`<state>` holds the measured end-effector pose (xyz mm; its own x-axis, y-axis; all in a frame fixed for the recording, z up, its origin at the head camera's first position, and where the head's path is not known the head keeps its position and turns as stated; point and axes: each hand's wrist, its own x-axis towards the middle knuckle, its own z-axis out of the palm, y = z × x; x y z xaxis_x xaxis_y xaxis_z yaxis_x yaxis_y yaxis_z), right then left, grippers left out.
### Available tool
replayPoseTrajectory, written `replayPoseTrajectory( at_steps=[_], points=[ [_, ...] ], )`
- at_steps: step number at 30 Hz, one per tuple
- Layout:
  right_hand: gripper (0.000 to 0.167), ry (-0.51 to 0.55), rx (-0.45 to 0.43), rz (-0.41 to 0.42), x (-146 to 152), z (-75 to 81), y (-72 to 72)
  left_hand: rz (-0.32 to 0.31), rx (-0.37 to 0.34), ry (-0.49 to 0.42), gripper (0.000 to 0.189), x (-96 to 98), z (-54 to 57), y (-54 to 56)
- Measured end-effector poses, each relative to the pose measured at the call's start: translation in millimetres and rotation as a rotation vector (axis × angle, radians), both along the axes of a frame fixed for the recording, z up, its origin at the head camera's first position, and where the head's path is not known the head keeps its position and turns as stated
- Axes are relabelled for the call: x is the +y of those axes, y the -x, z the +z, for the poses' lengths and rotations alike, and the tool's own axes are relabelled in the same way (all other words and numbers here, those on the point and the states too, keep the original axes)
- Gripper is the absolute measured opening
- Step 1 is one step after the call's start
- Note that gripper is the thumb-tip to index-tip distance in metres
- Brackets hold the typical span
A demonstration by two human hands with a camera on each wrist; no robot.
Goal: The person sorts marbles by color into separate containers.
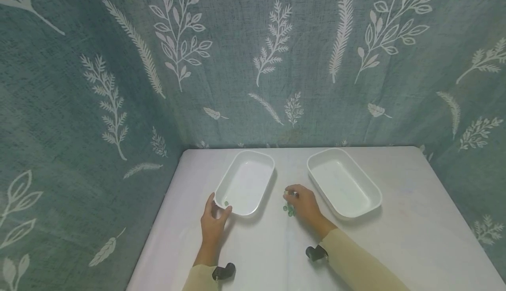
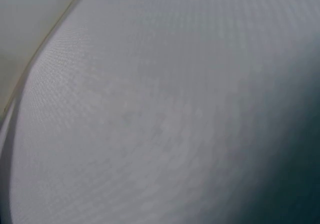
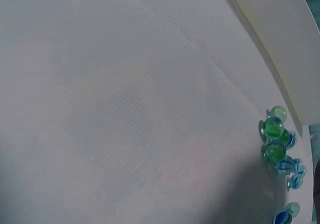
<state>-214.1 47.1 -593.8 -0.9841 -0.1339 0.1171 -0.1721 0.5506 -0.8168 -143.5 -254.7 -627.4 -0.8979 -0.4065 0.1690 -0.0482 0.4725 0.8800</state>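
In the head view, my left hand (image 1: pixel 212 225) holds the near left corner of a white rectangular dish (image 1: pixel 247 172), thumb and fingers spread either side of the corner. One small glass marble (image 1: pixel 226 203) lies inside that dish at this corner. Between the two dishes, my right hand (image 1: pixel 303 203) bends over a cluster of marbles, its thumb and fingertips pinching what looks like a pale green marble (image 1: pixel 285 192). Green and blue marbles (image 3: pixel 275 153) lie bunched on the cloth in the right wrist view. The right fingers partly hide the cluster from above.
A second white dish (image 1: pixel 361 207) stands to the right of my right hand. White cloth (image 1: pixel 261 256) covers the table. Green leaf-patterned curtains (image 1: pixel 237 62) rise behind the table and at both sides. The left wrist view shows mostly cloth and a dish wall (image 2: pixel 30 29).
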Motion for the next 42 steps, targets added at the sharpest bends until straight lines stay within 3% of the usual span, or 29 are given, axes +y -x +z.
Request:
replayPoseTrajectory(
  at_steps=[16, 24, 32, 42],
  points=[
    [0.021, 0.085, -0.034, -0.006, -25.6, 3.6, 15.7, 0.010, 0.008, 0.015, 0.083, -3.4, -3.2, 2.5],
    [0.025, 0.054, -0.100, -0.021, -37.8, 9.1, 20.8, 0.024, -0.004, 0.018, 0.082, -0.4, 0.3, 0.4],
    [0.023, 0.067, -0.085, -0.003, -48.9, 17.5, 26.6, 0.017, 0.007, 0.023, 0.081, 0.0, -0.7, 0.7],
    [0.025, 0.044, -0.142, -0.030, -60.4, 24.6, 28.3, 0.014, 0.011, 0.025, 0.081, 1.7, 1.9, 0.4]
  ],
)
